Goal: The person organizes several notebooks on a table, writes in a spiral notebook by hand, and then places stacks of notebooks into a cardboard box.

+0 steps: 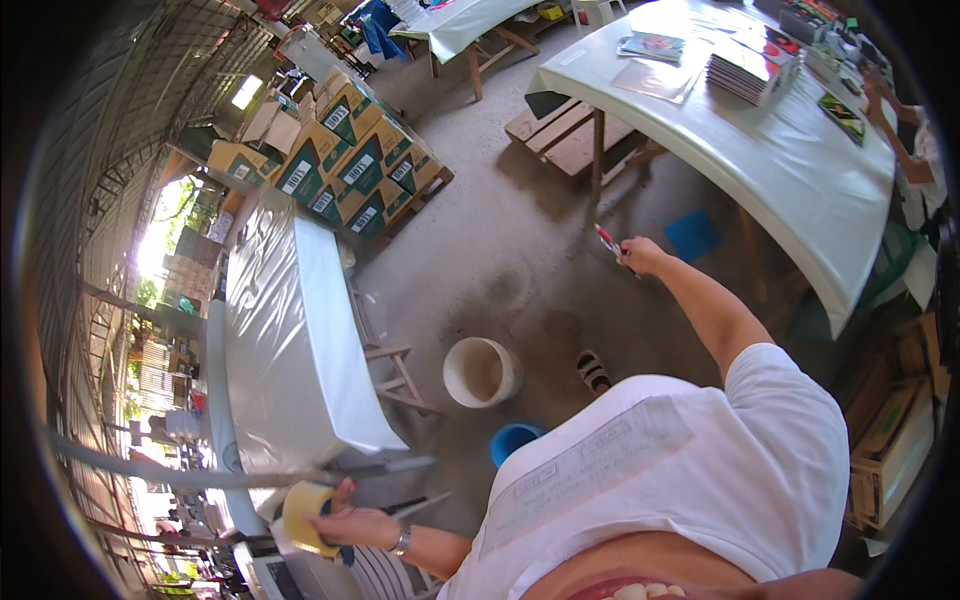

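My left hand (357,524) is at the lower left, fingers curled round a wide roll of yellowish packing tape (303,518). Some of its fingers reach inside the ring. A watch circles that wrist. My right arm stretches forward, and my right hand (643,256) is closed on a slim red-and-white tool (606,239). The tool's far end points up and left; it is too small to tell its exact kind. Bare floor lies beneath this hand, with a blue flat piece (693,236) under the table beside it.
A plastic-covered table (290,330) stands left, another (640,95) at right with stacked books (745,78) and a person's arms (890,125) at its far edge. A white bucket (481,372) and a blue container (515,440) sit on the floor. Cartons (350,165) are piled behind.
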The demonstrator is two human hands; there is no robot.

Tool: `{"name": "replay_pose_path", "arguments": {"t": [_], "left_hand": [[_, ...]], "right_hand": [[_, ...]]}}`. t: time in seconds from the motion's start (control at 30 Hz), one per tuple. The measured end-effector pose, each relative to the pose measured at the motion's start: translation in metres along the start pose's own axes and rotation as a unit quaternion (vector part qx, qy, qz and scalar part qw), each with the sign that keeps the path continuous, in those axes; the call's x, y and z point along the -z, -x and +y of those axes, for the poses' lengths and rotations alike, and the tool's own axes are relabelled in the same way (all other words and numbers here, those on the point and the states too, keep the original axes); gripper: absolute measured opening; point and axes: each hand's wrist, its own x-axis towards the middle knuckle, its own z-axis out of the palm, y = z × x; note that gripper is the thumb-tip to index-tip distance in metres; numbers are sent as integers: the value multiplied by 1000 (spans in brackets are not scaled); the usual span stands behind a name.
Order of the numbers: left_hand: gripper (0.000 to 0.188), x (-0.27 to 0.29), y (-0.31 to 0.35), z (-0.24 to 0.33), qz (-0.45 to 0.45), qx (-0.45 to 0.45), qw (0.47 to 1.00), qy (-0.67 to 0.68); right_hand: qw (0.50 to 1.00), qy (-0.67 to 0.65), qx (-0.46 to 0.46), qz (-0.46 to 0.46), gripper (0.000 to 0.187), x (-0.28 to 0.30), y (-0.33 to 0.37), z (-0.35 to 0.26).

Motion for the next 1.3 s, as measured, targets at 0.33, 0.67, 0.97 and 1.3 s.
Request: {"name": "replay_pose_path", "arguments": {"t": [0.33, 0.67, 0.97, 1.3], "left_hand": [[52, -429, -69, -154, -347, 311, 861, 204], [49, -722, -121, -247, -346, 288, 883, 130], [48, -907, -213, -285, -301, -115, 946, 27], [42, -1205, -379, -420, -308, -534, 734, -284]], "right_hand": [[883, 9, -459, -92, 34, -88, -38, 175], [884, 53, -399, -237, 32, -58, -348, 168], [1000, -5, -3, -4, 24, 72, -945, -89], [963, 162, -131, -168, 38, 6, -1049, -41]]}}
